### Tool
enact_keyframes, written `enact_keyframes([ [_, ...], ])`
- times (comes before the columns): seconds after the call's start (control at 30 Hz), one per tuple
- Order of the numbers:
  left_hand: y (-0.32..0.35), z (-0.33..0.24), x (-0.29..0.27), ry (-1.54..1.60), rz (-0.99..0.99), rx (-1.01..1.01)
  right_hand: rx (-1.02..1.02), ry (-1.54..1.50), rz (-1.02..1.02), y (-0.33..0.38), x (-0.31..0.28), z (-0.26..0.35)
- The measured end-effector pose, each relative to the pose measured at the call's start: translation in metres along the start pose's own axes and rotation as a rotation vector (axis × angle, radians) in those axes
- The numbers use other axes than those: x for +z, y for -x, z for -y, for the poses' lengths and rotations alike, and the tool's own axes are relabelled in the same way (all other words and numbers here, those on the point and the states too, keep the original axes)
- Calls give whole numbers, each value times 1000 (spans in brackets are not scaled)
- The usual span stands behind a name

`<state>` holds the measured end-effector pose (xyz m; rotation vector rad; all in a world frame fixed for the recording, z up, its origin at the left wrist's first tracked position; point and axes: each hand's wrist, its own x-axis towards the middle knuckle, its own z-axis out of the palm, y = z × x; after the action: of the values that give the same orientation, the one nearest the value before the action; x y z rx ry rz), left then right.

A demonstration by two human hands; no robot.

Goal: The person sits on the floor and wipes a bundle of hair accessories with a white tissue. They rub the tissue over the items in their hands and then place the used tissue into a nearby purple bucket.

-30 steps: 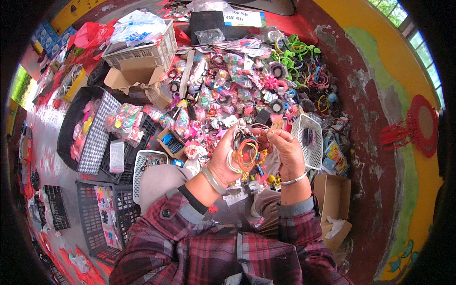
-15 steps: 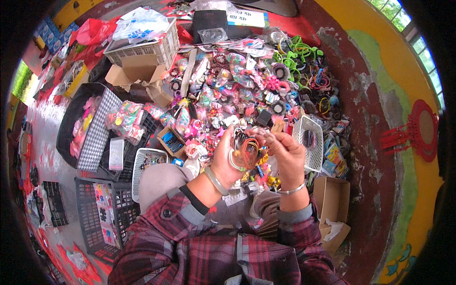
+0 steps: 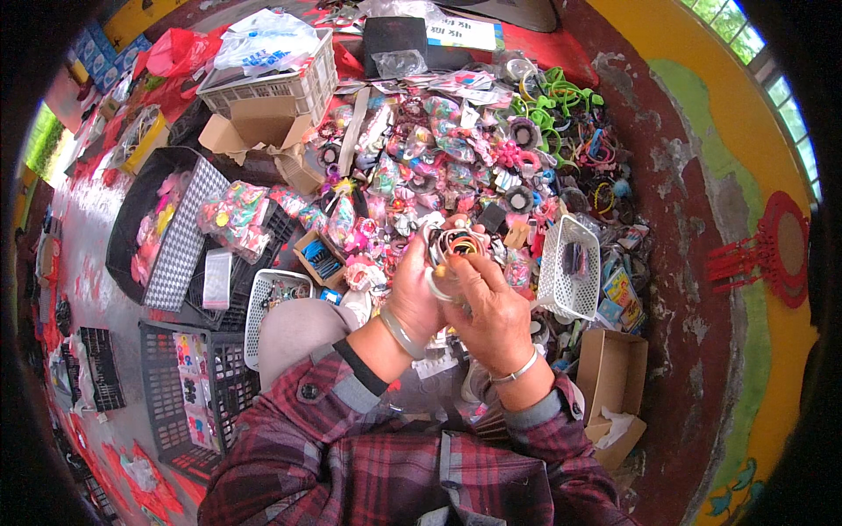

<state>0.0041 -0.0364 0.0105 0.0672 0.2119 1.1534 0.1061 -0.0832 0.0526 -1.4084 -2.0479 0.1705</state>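
Note:
My left hand (image 3: 412, 296) is curled around a bundle of hair ties (image 3: 457, 240), mostly dark, with orange and pale ones among them. Over the bundle's near side lies my right hand (image 3: 496, 323), its thumb and fingers drawn together on the ties. What exactly those fingertips pinch is partly hidden. Beneath and beyond both hands spreads a heap of hair accessories (image 3: 412, 188), with scrunchies, bagged pieces and green headbands (image 3: 554, 96) at its far right.
White plastic baskets stand right (image 3: 558, 294) and left (image 3: 253, 329) of my hands. A cardboard box (image 3: 624, 373) sits by my right forearm. Farther left are a small box of blue items (image 3: 317, 261), a black crate (image 3: 167, 438) and a torn carton (image 3: 250, 123).
My right hand has come left and down from beside the bundle onto it, its fingers now over the ties. My left hand stays in nearly the same place, still holding the bundle.

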Motion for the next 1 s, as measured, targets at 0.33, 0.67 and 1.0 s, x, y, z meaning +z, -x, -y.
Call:
enact_keyframes([
  [0.33,0,9,-4,-10,-22,-97,194,-180,-130,-5,2,-26],
  [0.67,2,5,0,-12,-7,-157,849,-1293,-64,-3,2,-32],
  [1.0,0,5,-12,-43,-14,-116,731,-1081,-136,-8,-3,-41],
])
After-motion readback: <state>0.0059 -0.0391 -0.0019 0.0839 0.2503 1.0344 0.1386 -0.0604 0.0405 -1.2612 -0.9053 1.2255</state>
